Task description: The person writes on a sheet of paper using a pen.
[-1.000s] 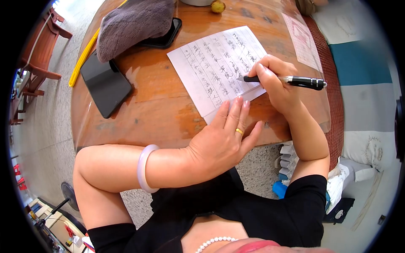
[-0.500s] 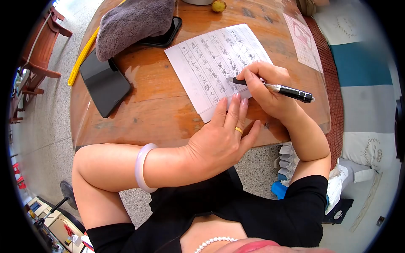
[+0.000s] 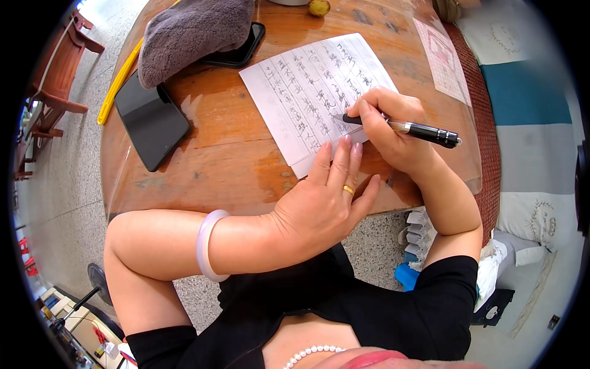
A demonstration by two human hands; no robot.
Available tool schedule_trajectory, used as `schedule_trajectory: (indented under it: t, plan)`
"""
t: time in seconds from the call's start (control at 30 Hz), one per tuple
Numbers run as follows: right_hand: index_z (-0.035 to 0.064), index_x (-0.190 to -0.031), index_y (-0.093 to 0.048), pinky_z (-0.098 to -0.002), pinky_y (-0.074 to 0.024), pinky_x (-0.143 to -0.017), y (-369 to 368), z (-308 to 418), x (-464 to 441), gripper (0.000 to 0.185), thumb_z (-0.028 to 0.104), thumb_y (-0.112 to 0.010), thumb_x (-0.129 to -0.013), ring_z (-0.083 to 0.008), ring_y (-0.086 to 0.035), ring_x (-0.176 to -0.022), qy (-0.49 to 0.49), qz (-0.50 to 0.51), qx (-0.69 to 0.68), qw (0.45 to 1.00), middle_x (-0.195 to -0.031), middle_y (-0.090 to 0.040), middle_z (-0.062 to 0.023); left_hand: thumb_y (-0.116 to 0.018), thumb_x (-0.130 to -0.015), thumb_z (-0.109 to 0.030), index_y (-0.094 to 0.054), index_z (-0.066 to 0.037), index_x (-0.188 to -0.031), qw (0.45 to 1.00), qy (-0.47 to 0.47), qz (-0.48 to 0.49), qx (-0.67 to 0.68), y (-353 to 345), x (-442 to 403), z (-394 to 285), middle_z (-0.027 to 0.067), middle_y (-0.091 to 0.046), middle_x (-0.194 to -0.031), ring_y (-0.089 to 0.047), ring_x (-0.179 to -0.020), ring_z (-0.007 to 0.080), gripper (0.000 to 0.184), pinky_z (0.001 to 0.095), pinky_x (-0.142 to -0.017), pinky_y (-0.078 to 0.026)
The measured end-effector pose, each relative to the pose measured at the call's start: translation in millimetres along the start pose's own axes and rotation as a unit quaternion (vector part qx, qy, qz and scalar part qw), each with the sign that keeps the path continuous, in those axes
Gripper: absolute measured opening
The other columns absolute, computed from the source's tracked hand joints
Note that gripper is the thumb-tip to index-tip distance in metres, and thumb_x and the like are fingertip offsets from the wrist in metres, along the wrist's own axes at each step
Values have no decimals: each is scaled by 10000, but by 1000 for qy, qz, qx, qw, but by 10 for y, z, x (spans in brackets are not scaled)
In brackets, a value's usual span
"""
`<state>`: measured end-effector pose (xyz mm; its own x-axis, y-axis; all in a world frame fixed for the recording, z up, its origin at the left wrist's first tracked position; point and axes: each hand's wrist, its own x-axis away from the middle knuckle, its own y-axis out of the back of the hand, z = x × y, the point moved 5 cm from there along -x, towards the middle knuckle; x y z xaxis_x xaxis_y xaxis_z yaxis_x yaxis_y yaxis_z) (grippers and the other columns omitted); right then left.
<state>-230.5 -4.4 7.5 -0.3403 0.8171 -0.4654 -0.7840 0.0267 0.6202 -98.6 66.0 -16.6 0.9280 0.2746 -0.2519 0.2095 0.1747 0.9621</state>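
Note:
A black pen (image 3: 424, 132) is pinched in my right hand (image 3: 393, 126), its tip down on a lined sheet of paper (image 3: 289, 104). Rows of handwritten characters cover much of that sheet. Under its lower edge shows part of another sheet. My left hand (image 3: 326, 194) lies with fingers stretched out, the fingertips resting on the paper's near edge. It wears a gold ring, and a pale bangle (image 3: 210, 246) circles the wrist. Where the pen tip meets the paper, fresh strokes are too small to read.
On the wooden table (image 3: 227, 166) to the left lie a black phone (image 3: 150, 123), a yellow strap-like strip (image 3: 120, 83) and a grey cloth (image 3: 193, 40) over another dark device (image 3: 246, 49). A small round fruit (image 3: 318, 8) sits at the back, a printed sheet (image 3: 442, 61) at the right.
The pen and my right hand have shifted very slightly to the right. My left hand and the paper stay in place.

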Motion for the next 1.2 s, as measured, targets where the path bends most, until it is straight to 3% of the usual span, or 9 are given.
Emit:
schedule_trajectory:
  t: [0.27, 0.37, 0.47, 0.57, 0.67, 0.77, 1.07, 1.17, 1.2]
  plan:
    - [-18, -779, -612, -289, -507, -534, -4, 47, -18, 84, 13, -570, -844, -200, -638, -563, 8, 7, 7, 1000, -694, -636, -110, -453, -929, -220, -545, -61, -1333, 1000, 2, -3, 2, -9, 0, -3, 368, -567, -1246, -547, -1203, 495, 444, 547, -1016, -427]
    - [-56, -831, -647, -279, -512, -577, 10, 13, -3, 164, 59, -549, -896, -151, -647, -628, -34, 35, -1, 999, -765, -688, -124, -450, -930, -219, -543, -60, -1335, 1000, 4, -2, 5, -14, -2, -6, 367, -567, -1248, -545, -1206, 494, 445, 547, -1020, -423]
    - [-20, -767, -601, -294, -503, -536, -9, 49, -5, 63, -3, -566, -817, -211, -633, -579, 40, 9, 16, 999, -707, -625, -102, -446, -931, -217, -541, -61, -1339, 1000, 4, -2, 3, -15, -1, -7, 368, -563, -1252, -544, -1206, 495, 448, 548, -1023, -421]
    - [-21, -760, -593, -309, -499, -544, -8, -8, 17, 72, 9, -557, -815, -220, -626, -578, 20, 8, -2, 1000, -699, -619, -104, -445, -929, -219, -539, -61, -1343, 1000, 2, -3, -1, -10, -1, -7, 370, -561, -1254, -545, -1202, 497, 453, 548, -1019, -422]
    - [-44, -791, -620, -293, -545, -670, 18, 7, 10, 197, 68, -506, -906, -177, -684, -716, -38, 69, 14, 997, -779, -688, -148, -448, -923, -222, -541, -60, -1343, 1000, 3, -4, 2, -11, -1, -4, 373, -558, -1256, -548, -1196, 499, 460, 547, -1013, -426]
    - [-45, -788, -620, -294, -544, -678, 22, -10, 20, 195, 66, -510, -904, -177, -682, -718, -58, 62, -6, 996, -781, -689, -148, -452, -917, -224, -545, -57, -1338, 1000, 6, -8, 7, -12, -2, -8, 375, -557, -1256, -551, -1189, 500, 462, 547, -1009, -428]
    - [-50, -816, -641, -273, -492, -603, 28, -36, 2, 206, 70, -509, -919, -128, -613, -652, -66, 20, -8, 998, -743, -671, -113, -452, -915, -219, -568, -51, -1315, 1000, 7, -16, 13, -5, -3, -5, 372, -561, -1252, -553, -1183, 502, 448, 547, -1010, -426]
    - [-8, -799, -605, -319, -501, -575, 22, -46, -3, 109, 50, -536, -861, -243, -640, -602, -49, 5, -7, 999, -722, -647, -126, -453, -916, -218, -572, -52, -1311, 1000, 8, -21, 14, 2, 3, -7, 370, -565, -1248, -554, -1184, 500, 444, 546, -1010, -426]
    - [-8, -797, -605, -319, -501, -575, 19, -53, -8, 112, 52, -538, -862, -245, -640, -603, -51, 4, -4, 999, -722, -647, -126, -454, -917, -218, -570, -52, -1312, 1000, 9, -22, 10, -7, 5, -11, 369, -567, -1246, -554, -1185, 499, 444, 546, -1011, -426]
